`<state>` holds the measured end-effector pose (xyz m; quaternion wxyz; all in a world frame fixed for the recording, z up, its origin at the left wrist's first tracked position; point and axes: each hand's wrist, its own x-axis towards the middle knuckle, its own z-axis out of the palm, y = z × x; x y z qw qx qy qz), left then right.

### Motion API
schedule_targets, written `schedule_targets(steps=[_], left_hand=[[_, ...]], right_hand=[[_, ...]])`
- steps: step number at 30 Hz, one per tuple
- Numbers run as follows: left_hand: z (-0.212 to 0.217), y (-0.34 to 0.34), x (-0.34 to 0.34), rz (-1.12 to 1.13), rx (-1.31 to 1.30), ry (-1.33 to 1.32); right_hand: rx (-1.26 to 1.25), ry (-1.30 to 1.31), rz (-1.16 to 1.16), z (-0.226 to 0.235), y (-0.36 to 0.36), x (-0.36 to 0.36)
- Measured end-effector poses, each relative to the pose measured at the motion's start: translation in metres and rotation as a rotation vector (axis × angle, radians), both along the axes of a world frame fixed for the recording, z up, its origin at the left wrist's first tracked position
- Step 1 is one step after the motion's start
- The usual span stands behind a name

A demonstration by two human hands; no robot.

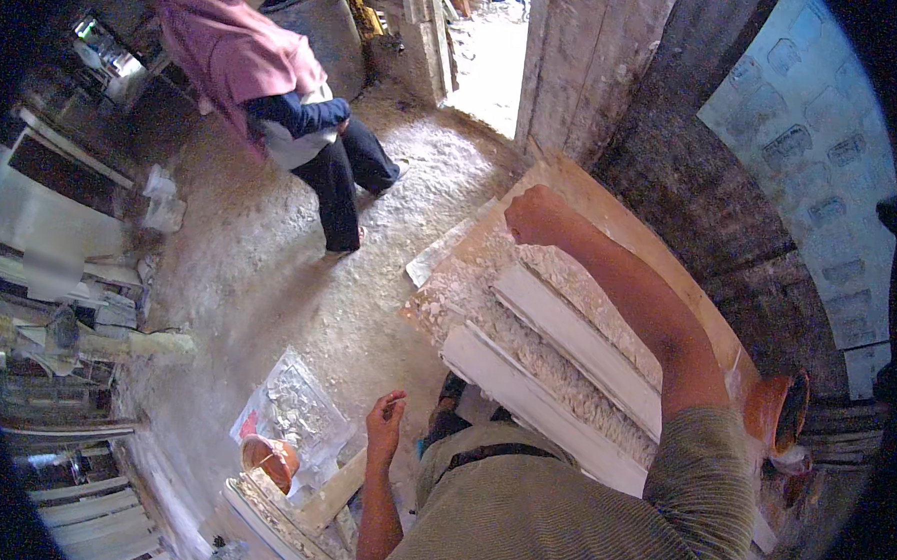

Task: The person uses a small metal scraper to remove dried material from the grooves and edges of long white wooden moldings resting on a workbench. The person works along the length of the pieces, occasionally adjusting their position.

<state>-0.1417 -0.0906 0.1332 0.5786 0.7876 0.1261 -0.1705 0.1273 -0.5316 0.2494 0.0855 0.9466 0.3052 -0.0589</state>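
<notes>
My right hand [534, 214] reaches far forward, fingers curled into a fist over the far end of a wooden workboard [626, 228] crusted with white plaster; what it holds, if anything, is hidden. Two long white plaster moulding strips [576, 338] lie side by side on the board below my forearm. My left hand [384, 424] hangs low by my side with loosely bent fingers, holding nothing. It is above the floor near a clear plastic bag of white plaster lumps [298, 411] and an orange bowl [271, 459].
A person in a pink head covering and dark trousers [306, 114] stands on the dusty floor near a doorway [488, 52]. An orange pot [781, 410] sits at the board's right end. More white mouldings [88, 515] are stacked at the lower left. A brick wall [731, 222] rises on the right.
</notes>
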Motion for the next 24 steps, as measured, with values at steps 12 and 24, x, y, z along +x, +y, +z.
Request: schedule_targets(steps=[12,24], left_hand=[[0.018,0.000,0.009,-0.015,0.034,-0.040],[0.011,0.012,0.018,-0.028,0.035,-0.037]], right_hand=[[-0.134,0.028,0.119,-0.025,0.015,0.015],[-0.071,0.147,0.089,-0.029,0.006,0.019]])
